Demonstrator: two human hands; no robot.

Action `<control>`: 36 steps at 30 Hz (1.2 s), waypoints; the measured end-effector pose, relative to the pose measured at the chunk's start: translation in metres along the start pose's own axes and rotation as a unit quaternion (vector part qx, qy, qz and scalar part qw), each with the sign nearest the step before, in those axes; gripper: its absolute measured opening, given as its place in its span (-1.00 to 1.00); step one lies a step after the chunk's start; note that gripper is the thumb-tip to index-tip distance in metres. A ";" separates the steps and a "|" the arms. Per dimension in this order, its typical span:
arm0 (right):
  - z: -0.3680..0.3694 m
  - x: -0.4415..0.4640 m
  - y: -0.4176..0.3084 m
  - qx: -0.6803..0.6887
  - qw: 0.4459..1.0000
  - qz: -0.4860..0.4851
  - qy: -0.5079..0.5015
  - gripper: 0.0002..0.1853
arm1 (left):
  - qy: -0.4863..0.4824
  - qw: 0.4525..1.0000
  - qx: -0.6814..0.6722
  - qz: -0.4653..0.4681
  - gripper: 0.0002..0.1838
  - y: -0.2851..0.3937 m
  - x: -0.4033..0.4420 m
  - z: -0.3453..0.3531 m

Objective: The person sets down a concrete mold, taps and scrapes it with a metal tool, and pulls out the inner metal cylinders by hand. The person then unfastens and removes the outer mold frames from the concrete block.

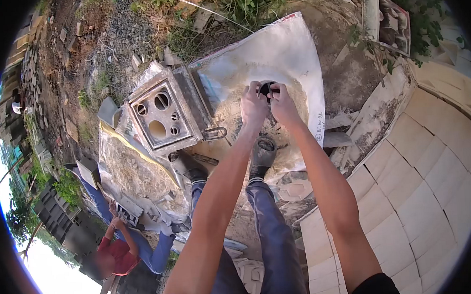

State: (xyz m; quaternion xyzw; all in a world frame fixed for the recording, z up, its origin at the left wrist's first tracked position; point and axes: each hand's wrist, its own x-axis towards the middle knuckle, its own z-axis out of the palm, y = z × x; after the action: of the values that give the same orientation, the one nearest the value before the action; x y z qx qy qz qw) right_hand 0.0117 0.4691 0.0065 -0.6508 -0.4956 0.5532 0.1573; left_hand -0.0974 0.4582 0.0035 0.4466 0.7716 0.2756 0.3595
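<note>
My left hand [253, 107] and my right hand [284, 107] are close together in front of me, over the dusty white sheet. Between them is a small dark round piece [266, 88], its exact kind too small to make out. The fingers of both hands curl around its two sides. To the left lies a square metal mould-like frame [197, 128] with a wire handle [215, 133] on its near side. Its panel [145, 125] has several round openings of different sizes.
White sheeting [289, 42] covers the ground under my hands. Pale stacked slabs [400, 192] stand at right. A person in a red shirt [119, 255] sits at lower left. My shoes [263, 152] are below my hands; rubble and weeds lie beyond.
</note>
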 end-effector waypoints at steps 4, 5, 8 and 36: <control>0.007 0.044 -0.011 -0.045 0.999 0.002 -0.015 -0.57 | 0.006 0.999 -0.029 0.023 -0.63 -0.015 0.039 0.010; 0.008 0.054 -0.007 -0.090 0.995 -0.029 -0.009 -0.53 | 0.011 0.998 -0.033 0.047 -0.61 -0.020 0.045 0.014; 0.016 0.069 0.021 -0.253 0.961 -0.111 -0.002 -0.45 | -0.071 0.994 -0.047 0.068 -0.52 -0.043 0.054 0.023; 0.234 -0.064 -0.083 -0.160 0.904 -0.387 0.088 -0.65 | 0.294 0.916 0.272 0.019 -0.37 -0.233 -0.033 -0.277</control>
State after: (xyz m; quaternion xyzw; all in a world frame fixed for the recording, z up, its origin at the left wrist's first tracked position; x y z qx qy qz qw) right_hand -0.2254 0.3743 0.0257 -0.4698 -0.7746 0.3029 0.2959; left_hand -0.4219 0.2953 0.0033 0.4408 0.8789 0.1805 -0.0239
